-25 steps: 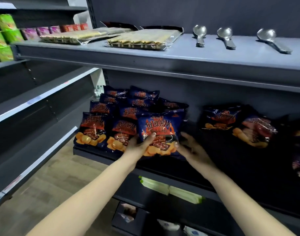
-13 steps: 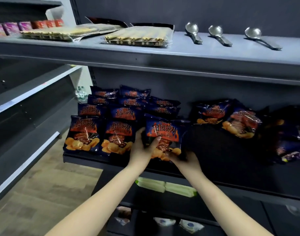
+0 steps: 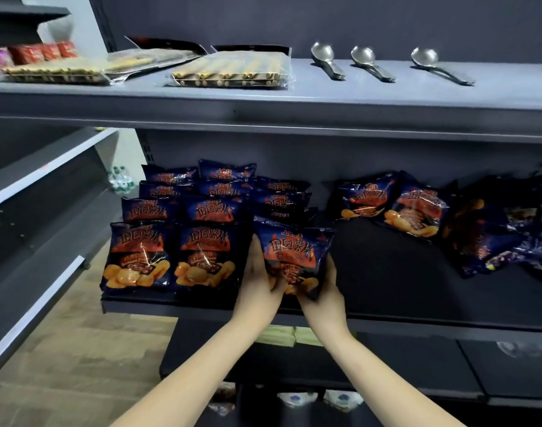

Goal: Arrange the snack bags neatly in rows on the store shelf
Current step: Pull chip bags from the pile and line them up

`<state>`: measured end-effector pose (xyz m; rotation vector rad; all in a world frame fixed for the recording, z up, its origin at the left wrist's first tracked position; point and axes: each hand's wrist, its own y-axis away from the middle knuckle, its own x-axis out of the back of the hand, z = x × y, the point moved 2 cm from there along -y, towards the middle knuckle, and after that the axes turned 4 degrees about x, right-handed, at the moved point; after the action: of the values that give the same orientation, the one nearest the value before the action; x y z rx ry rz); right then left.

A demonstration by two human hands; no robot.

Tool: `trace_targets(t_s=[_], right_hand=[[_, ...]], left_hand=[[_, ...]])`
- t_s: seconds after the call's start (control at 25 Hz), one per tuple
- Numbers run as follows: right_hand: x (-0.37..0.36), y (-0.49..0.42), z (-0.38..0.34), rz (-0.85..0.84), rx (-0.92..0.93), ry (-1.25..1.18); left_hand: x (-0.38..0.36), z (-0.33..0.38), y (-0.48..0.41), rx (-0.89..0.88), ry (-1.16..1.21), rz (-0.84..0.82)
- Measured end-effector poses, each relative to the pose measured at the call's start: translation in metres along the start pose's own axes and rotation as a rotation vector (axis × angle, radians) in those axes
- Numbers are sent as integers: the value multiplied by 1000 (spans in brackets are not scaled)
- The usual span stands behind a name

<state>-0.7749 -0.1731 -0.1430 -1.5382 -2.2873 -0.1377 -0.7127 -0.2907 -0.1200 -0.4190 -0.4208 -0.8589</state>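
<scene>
- A dark blue snack bag (image 3: 293,252) is gripped between both hands at the front of the dark shelf (image 3: 417,303), its lower end lifted and its top tilted slightly to the right.
- The left hand (image 3: 259,280) is closed on the bag's lower left edge, with the thumb laid over the front near the printed chips.
- The right hand (image 3: 323,286) is closed on the lower right corner, with the fingers (image 3: 328,266) wrapped up along the bag's right side.
- The held bag sits just to the right of two front-row bags, the left front bag (image 3: 137,257) and the middle front bag (image 3: 206,257), which lie flat and side by side at the shelf's front edge.
- Further bags of the same kind are overlapped in rows (image 3: 214,192) behind these, reaching toward the back of the shelf.
- Loose bags (image 3: 396,204) are scattered at angles on the right part of the shelf, well apart from the hands, with bare shelf between.
- Large orange Chinese characters over a flame design are printed on each bag's front; smaller script below them is too blurred to be read.
- Golden chips are pictured on the lower part of each pack.
- On the upper shelf (image 3: 294,100), clear packs of wafer rolls (image 3: 232,69) and three metal spoons (image 3: 368,64) are laid out.
</scene>
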Motion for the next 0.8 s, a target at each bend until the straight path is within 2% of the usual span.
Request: trace_targets(t_s=[0.12,0.4,0.56,0.64,0.8], right_hand=[[-4,-4,1,19,-3,18],[-3,-1,-10,62,140,43],[-7,5,-8,-25,310,276],[-5,3,-6,-49,338,457],[1,-6,3,-75,318,611]], left_hand=[[-2,0,-1,-42,-79,8],[-5,1,-4,-168,-250,-17],[-4,-17,-8,-312,-567,95],[0,-24,-13,-335,-704,105],[3,-30,-18,-343,-836,114]])
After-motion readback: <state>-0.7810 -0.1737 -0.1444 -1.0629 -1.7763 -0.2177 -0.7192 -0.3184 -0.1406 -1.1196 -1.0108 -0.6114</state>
